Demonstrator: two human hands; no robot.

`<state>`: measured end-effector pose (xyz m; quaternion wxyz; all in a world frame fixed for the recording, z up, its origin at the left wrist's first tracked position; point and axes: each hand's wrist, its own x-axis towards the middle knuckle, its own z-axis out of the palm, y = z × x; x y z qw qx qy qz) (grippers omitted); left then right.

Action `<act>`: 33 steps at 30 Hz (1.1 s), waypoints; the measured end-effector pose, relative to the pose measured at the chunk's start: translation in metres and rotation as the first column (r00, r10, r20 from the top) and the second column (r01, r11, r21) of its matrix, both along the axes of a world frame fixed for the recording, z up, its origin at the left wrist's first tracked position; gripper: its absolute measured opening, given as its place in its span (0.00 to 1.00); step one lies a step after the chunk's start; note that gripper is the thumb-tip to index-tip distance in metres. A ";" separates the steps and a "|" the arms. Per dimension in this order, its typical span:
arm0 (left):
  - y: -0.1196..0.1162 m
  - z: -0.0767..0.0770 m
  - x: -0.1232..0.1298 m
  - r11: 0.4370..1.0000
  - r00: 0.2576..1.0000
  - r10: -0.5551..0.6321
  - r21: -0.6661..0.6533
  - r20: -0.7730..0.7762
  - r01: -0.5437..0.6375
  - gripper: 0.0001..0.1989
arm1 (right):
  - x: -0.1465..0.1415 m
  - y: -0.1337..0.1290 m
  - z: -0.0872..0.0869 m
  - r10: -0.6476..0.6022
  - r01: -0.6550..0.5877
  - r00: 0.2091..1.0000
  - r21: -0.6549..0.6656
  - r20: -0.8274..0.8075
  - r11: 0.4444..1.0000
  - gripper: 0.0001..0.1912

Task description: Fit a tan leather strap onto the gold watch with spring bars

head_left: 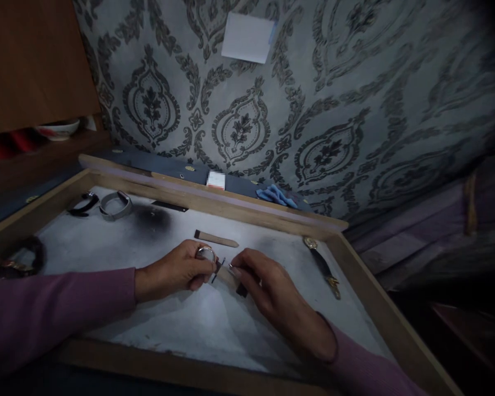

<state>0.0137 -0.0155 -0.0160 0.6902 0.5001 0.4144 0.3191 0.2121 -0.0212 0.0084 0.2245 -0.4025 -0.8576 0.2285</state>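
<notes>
Held between the fingers of my left hand [177, 270] is a round metal watch case [207, 253], tilted on its edge. My right hand [274, 283] is just to its right, thumb and fingertips pinched together. A small shiny spot shows at those fingertips; I cannot make out what it is. Below and between the hands lies a light-backed watch strap piece [227, 276] with a dark end, partly covered by the right fingers. A thin dark strip [219, 270] crosses near its left end. Another strap piece [216, 238], beige with a dark end, rests behind the hands.
A wooden-rimmed tray [247, 193] with a white bottom surrounds the work. Inside it are a black-strapped watch [322, 264] at right, and a grey-banded watch [115, 206], a dark watch [83, 204] and a dark bracelet-like watch [21, 258] at left. A blue cloth [276, 195] lies behind the rim.
</notes>
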 end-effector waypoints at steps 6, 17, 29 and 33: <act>-0.001 0.001 0.002 1.000 1.000 0.000 0.030 -0.010 0.001 0.05 | -0.004 -0.004 -0.001 0.040 -0.041 0.999 0.100 0.014 0.994 0.08; -0.004 0.000 0.001 0.993 0.999 -0.014 0.114 -0.052 0.020 0.05 | -0.007 -0.007 -0.001 -0.024 -0.001 0.995 -0.241 -0.100 0.971 0.10; -0.006 -0.007 0.003 1.000 0.997 -0.010 0.023 0.071 0.009 0.12 | -0.006 -0.009 -0.006 -0.041 0.035 0.998 -0.109 -0.055 0.993 0.12; -0.005 -0.006 0.002 1.000 0.997 -0.008 0.018 0.080 0.007 0.12 | -0.006 -0.009 -0.005 -0.034 0.027 0.997 -0.095 -0.075 0.995 0.12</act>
